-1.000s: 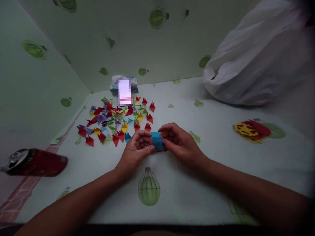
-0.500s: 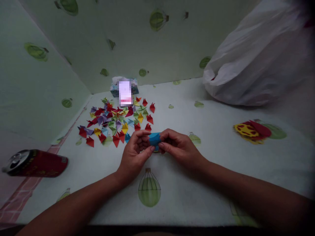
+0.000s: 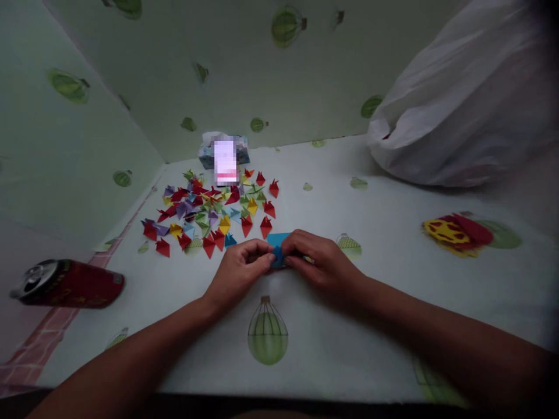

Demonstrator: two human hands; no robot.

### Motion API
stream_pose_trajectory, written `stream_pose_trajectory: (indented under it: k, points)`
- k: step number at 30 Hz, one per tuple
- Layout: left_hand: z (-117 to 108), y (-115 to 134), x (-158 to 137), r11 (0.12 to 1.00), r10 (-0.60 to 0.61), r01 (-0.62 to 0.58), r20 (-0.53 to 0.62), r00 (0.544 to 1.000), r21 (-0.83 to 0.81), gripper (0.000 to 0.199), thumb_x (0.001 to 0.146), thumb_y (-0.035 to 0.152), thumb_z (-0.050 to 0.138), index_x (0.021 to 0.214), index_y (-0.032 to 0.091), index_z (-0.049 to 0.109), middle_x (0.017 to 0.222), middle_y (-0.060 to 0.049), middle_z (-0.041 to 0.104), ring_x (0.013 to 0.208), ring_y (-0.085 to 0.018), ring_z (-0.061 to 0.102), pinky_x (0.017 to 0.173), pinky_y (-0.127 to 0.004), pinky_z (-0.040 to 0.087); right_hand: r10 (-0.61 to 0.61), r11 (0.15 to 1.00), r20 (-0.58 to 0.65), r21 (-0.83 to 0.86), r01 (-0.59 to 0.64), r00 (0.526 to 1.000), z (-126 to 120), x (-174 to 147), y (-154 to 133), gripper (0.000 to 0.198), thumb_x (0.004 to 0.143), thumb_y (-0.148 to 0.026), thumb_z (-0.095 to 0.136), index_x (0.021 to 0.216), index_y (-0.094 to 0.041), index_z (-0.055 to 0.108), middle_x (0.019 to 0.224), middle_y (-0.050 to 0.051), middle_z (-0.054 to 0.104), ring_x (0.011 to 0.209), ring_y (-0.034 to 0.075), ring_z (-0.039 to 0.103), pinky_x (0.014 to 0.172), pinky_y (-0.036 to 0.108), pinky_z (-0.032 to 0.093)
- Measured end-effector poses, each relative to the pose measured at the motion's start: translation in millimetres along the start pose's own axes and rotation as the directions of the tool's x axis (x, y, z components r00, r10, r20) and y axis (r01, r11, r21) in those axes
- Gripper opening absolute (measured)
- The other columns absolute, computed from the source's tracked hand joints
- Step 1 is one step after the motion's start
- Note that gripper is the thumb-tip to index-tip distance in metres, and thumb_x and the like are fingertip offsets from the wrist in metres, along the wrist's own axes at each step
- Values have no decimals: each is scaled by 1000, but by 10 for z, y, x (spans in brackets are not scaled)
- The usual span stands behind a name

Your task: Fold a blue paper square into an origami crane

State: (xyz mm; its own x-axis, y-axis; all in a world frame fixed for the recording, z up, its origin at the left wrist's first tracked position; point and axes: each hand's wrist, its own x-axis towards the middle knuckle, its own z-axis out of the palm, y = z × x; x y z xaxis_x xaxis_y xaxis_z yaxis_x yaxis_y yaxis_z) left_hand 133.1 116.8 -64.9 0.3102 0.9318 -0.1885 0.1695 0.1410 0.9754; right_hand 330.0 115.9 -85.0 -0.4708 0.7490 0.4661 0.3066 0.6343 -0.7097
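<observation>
A small blue piece of folded paper is pinched between both hands at the middle of the table. My left hand grips its left side, thumb and fingers closed together. From the other side, my right hand holds it with bent fingers, which cover part of the paper. Just beyond and to the left lies a spread of folded paper cranes in red, yellow, purple, green and blue. Something yellow shows by the right fingers, too small to make out.
A red drink can stands at the left. Behind the cranes, a phone with a blurred screen leans on a tissue box. A white plastic bag sits at the back right, with a yellow and red patterned item in front of it.
The fingers have closed in on the blue paper, which now shows a folded part between them. My left fingers have curled tighter. The whole view has shifted slightly.
</observation>
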Motion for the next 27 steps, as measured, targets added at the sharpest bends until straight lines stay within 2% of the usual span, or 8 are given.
stream_pose_trajectory:
  k: [6, 10, 18, 24, 27]
  points:
    - [28, 1, -26, 996, 47, -41, -66, 997, 83, 20, 74, 34, 68, 78, 14, 65, 67, -1, 62, 61, -12, 55, 60, -25, 45, 195, 962, 26, 192, -197, 980, -20, 15, -46, 15, 94, -16, 54, 81, -16, 62, 77, 3, 62, 71, 15, 58, 68, 28, 45]
    - [38, -6, -44, 990, 60, -52, -57, 997, 128, 20, 75, 35, 65, 77, 15, 63, 68, -1, 61, 60, -12, 55, 59, -26, 46, 283, 913, 72, 284, -292, 956, -12, 15, -62, 20, 95, -24, 55, 78, -16, 63, 71, 2, 63, 67, 14, 59, 66, 28, 46]
    - [55, -20, -66, 965, 134, -115, -67, 989, 234, 16, 77, 32, 64, 72, 17, 61, 63, 0, 59, 57, -11, 50, 53, -24, 40, 222, 947, 59, 227, -229, 973, -10, 16, -28, 19, 91, -27, 62, 76, -17, 67, 73, 2, 63, 67, 13, 57, 63, 27, 44]
    - [57, -30, -61, 973, 96, -78, -72, 993, 217, 17, 76, 32, 64, 72, 17, 58, 60, 2, 55, 52, -10, 48, 49, -22, 38, 210, 949, 102, 217, -228, 972, -43, 22, -34, 27, 97, -30, 55, 75, -17, 64, 71, 1, 61, 64, 12, 54, 61, 26, 43]
    - [44, -24, -43, 979, 93, -77, -81, 992, 191, 17, 75, 32, 65, 71, 17, 57, 60, 3, 54, 52, -9, 48, 50, -21, 40, 206, 934, 124, 273, -233, 971, -63, 28, -39, 20, 94, -32, 60, 82, -17, 67, 75, 1, 63, 67, 12, 56, 62, 26, 44]
